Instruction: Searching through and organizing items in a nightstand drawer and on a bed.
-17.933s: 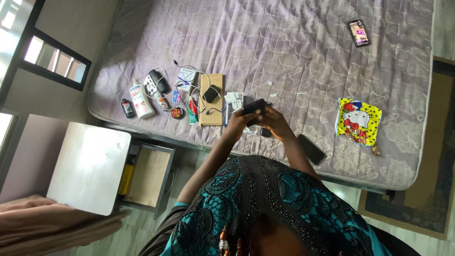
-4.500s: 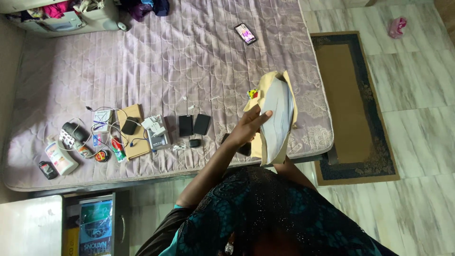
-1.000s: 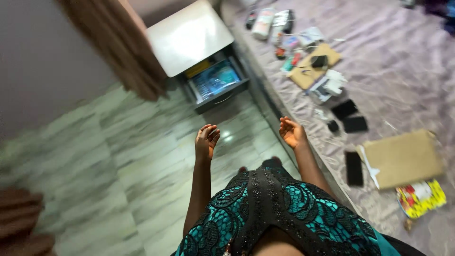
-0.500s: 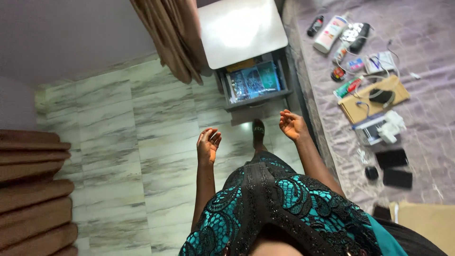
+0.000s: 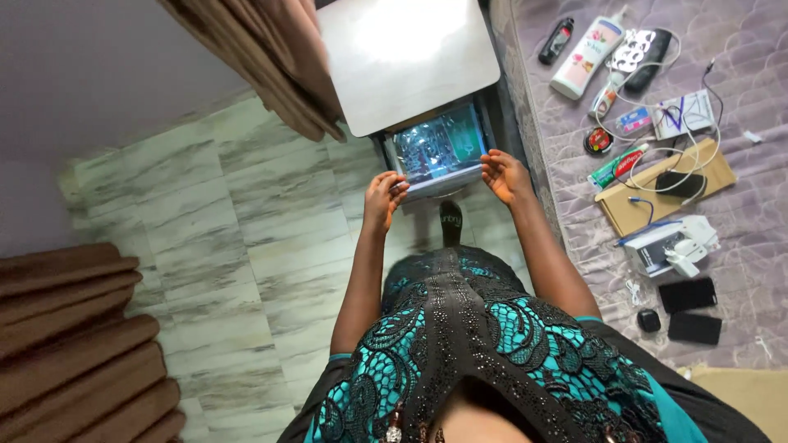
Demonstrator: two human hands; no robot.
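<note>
Marble-patterned floor [image 5: 222,246] runs under the person, who stands in a teal and black lace garment beside a bed [image 5: 739,98]. Just ahead, one foot in a dark sandal [image 5: 450,223] points at a nightstand [image 5: 406,57]. Both hands reach to its open drawer [image 5: 439,152] — the left hand [image 5: 384,197] has its fingers curled at the drawer's left front corner, the right hand [image 5: 505,174] is half open with fingertips at the right front corner; whether either truly grips the edge I cannot tell. Inside the drawer lies something glossy and blue-green. To the right, on the bed's quilted cover, sit two dark phones [image 5: 688,294], a white charger [image 5: 685,246], a tan box [image 5: 657,193] with cables, and farther off a lotion bottle [image 5: 587,47]. Brown curtain [image 5: 263,57] hangs at the far left.
</note>
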